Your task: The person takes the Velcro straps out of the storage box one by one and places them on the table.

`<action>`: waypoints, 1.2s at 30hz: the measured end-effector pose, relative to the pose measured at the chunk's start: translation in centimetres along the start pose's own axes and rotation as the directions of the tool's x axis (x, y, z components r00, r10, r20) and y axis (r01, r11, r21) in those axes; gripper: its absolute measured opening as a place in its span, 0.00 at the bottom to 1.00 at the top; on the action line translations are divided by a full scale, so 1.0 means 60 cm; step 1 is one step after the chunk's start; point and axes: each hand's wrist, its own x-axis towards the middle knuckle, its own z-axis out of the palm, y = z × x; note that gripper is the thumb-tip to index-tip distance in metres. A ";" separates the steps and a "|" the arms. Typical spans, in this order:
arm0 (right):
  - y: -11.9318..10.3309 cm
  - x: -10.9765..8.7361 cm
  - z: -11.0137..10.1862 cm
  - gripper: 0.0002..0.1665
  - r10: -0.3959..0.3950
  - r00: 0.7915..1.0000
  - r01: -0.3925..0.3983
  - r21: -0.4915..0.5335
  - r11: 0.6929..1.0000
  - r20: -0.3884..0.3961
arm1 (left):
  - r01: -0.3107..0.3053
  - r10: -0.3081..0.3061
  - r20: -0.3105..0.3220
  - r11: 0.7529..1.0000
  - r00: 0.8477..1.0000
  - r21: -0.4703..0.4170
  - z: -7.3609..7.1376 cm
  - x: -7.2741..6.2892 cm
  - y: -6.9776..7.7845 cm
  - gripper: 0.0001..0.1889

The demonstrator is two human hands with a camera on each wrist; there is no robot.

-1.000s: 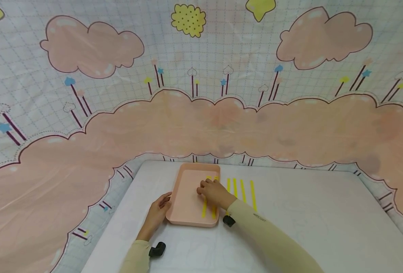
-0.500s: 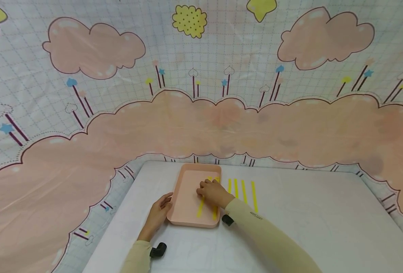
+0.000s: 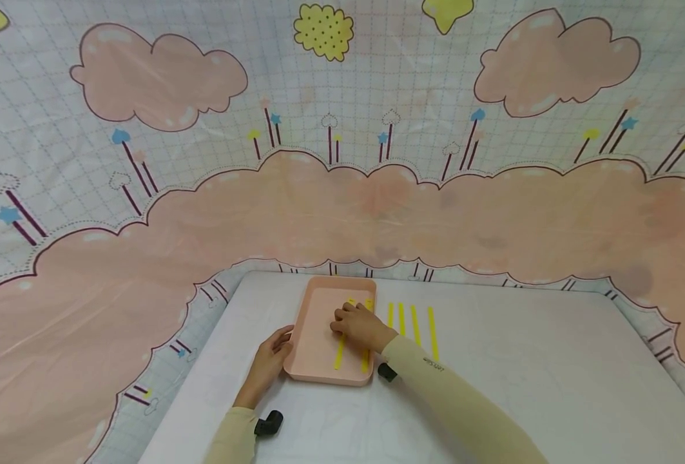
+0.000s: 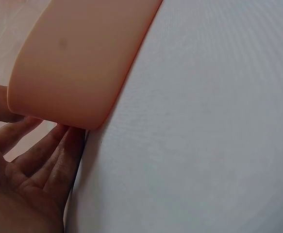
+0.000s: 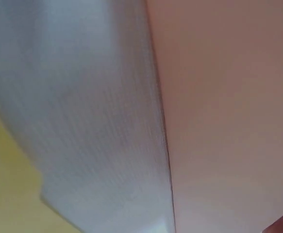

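Note:
A pink rectangular tray (image 3: 319, 351) lies on the white table. My left hand (image 3: 267, 367) rests at its left side, and in the left wrist view the fairly straight fingers (image 4: 58, 155) touch the outer wall. Over the tray, the fingers of my right hand (image 3: 362, 327) are curled at a thin yellow strip (image 3: 339, 356) and hold it, though the fingertips' contact is hidden. A second yellow strip (image 3: 366, 361) lies along the tray's right wall, partly covered by the right hand. The right wrist view shows the tray's wall (image 5: 228, 111), with no fingers clearly visible.
Several more yellow strips (image 3: 433, 335) lie side by side on the table (image 3: 528, 367), right of the tray; the right forearm (image 3: 446, 386) partly covers them. A patterned cloth backdrop (image 3: 377, 212) stands behind and around the table.
My right hand has shifted slightly left, and the yellow strip under it has moved left along the tray floor. My left hand and the tray stay in place.

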 end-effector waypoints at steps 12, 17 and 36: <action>0.001 -0.002 0.006 0.06 -0.067 0.992 0.068 0.005 0.998 -0.110 | 0.021 -0.020 0.005 1.000 1.000 -0.014 0.002 -0.005 0.009 0.22; -0.003 -0.006 0.000 0.04 -0.086 0.979 0.089 0.010 0.996 -0.184 | 0.029 -0.029 -0.007 1.000 1.000 0.005 0.002 -0.006 0.007 0.21; -0.013 -0.027 -0.016 0.07 0.140 0.936 0.006 0.413 0.911 -0.324 | 0.020 -0.020 -0.002 1.000 1.000 -0.004 0.001 0.001 -0.001 0.22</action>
